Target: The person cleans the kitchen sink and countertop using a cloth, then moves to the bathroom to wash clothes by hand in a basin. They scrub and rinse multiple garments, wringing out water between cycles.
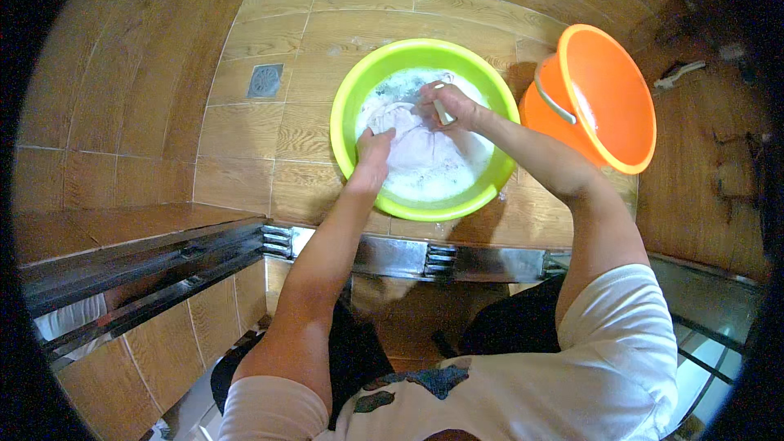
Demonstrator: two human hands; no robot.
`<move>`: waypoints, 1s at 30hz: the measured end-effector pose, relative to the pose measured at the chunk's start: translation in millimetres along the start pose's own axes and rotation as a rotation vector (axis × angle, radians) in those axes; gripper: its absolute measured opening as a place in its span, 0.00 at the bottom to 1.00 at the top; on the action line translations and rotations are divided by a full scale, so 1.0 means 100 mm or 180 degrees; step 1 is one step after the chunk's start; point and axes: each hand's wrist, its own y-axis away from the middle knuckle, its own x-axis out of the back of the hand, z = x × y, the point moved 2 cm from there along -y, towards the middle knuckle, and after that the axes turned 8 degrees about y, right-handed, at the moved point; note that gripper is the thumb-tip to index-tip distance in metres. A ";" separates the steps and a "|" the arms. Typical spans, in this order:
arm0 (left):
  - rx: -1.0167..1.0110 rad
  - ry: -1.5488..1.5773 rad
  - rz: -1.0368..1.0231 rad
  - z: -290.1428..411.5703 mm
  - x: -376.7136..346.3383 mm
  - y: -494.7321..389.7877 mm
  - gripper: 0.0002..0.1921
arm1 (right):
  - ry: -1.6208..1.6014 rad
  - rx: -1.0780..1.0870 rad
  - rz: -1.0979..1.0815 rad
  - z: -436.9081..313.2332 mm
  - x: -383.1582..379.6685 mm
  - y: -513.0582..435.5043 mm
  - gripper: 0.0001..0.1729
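Observation:
A lime-green plastic basin (422, 215) holds sudsy water (422, 187) with a wet pale pinkish-white cloth (411, 147) in it. At the basin's left side, my left hand (373, 156) grips the edge of the cloth, thumb on top and fingers partly hidden. Over the upper right part of the cloth, my right hand (450, 104) is closed around a white handled tool (444, 114). Its working end is hidden by the hand and cloth, so I cannot tell exactly what it is.
An orange plastic bucket (612, 98) with a pale handle (554, 98) leans at the right, close to the basin. A square floor drain (265, 81) lies left on the wood-look tiles. A metal door track (392, 255) crosses between me and the basin.

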 end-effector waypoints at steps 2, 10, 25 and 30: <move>-0.0264 0.0335 -0.0120 0.10 0.14 -0.01 0.26 | 0.0009 -0.0035 0.0424 -0.16 -0.17 0.19 0.17; -0.0953 -0.1015 -0.1463 0.46 -1.03 0.99 0.27 | -0.1625 0.0448 0.0508 0.00 -0.57 0.61 0.24; -0.0006 0.3745 -0.1799 0.00 -0.55 0.64 0.26 | 0.4376 0.2187 0.1195 -0.28 -1.33 1.14 0.32; -0.0241 0.3364 -0.2059 -0.05 -0.51 0.67 0.27 | 0.3959 0.1329 0.1691 -0.55 -0.90 0.93 0.30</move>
